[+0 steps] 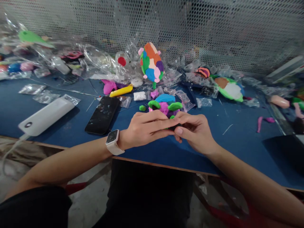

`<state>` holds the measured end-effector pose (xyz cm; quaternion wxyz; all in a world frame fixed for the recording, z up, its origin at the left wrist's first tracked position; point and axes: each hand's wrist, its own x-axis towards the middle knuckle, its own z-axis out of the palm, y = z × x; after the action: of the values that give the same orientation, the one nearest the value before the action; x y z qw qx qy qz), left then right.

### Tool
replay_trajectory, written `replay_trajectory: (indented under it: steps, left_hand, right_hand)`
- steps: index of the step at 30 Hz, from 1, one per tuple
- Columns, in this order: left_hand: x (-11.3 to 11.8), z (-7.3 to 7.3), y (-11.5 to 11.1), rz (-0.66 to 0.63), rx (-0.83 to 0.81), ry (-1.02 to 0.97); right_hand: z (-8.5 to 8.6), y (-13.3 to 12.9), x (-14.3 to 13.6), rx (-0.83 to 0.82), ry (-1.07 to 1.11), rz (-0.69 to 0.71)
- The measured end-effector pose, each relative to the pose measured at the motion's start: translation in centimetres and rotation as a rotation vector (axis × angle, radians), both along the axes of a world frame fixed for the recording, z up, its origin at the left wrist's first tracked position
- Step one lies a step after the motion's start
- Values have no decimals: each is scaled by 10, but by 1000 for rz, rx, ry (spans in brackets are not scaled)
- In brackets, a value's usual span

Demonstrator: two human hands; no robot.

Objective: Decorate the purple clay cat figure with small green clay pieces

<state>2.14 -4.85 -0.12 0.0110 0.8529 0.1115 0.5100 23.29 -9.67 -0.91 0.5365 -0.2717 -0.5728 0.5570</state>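
Note:
My left hand [148, 126] reaches in from the left, its fingers stretched toward the right and meeting my right hand [196, 131] over the table's front part. Between the fingertips of both hands is a small piece of black clay [175, 127], mostly covered by the fingers. Just behind the hands sits a clay figure [163, 108] with a pink-purple body, green leaf-like pieces on both sides and a blue curved piece at its back. A bit of green shows right by the fingertips. The hands hide the figure's lower front.
A black phone [103, 115] and a white power bank [47, 116] lie to the left. Behind the figure are a yellow tool [121, 91], a multicoloured clay egg shape [152, 63] and plastic bags [102, 65]. A clay-covered piece [229, 88] and purple scraps [259, 124] lie right.

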Motion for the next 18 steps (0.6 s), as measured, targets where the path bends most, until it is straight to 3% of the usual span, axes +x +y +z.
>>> replay_trajectory:
  steps: [10,14,18]
  left_hand:
    - [-2,-2,0,-20,-61,-14]
    - [-1,-2,1,-82,-79,-20]
    - [1,0,1,-220,-211,-65]
  right_hand:
    - [-2,2,1,-8,42,76]
    - [-1,2,1,-13,39,72]
    - [-2,2,2,-6,77,148]
